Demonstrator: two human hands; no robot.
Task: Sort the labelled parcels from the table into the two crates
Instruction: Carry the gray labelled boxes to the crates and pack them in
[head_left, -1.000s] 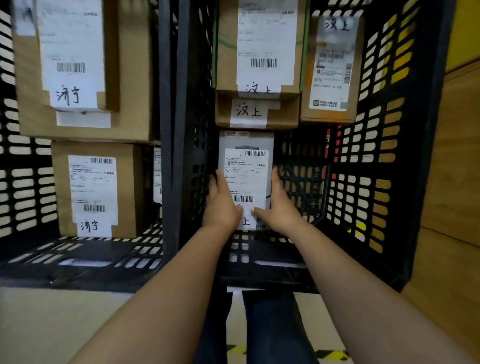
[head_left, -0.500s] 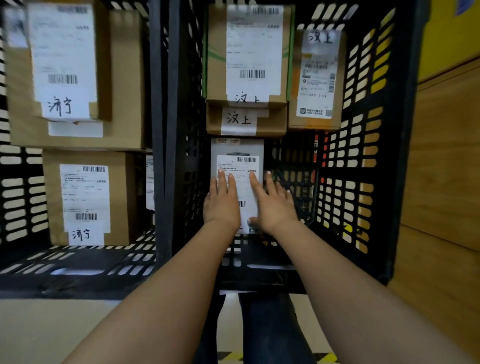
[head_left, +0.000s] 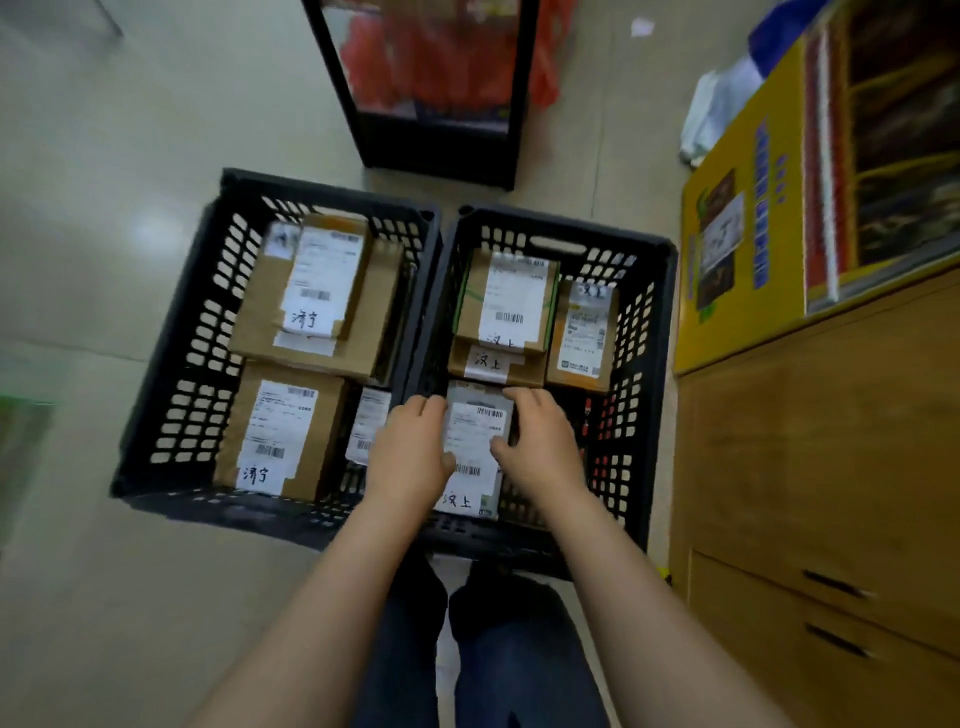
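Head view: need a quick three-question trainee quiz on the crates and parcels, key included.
1. True or false: the left hand and the right hand are at a brown box.
2. How many parcels show in the right crate? A two, B four, C seven.
3. Fill in: right of that crate stands a wooden ___.
Key: 1 false, they are at the white parcel. 2 B. 3 cabinet.

View rises; hands change hold
Both crates (head_left: 174, 332) now show whole from above. The left hand (head_left: 410, 457) and right hand (head_left: 540, 452), flat on the parcel (head_left: 472, 452) before, now curl fingers over its far edge, thumbs on its face.
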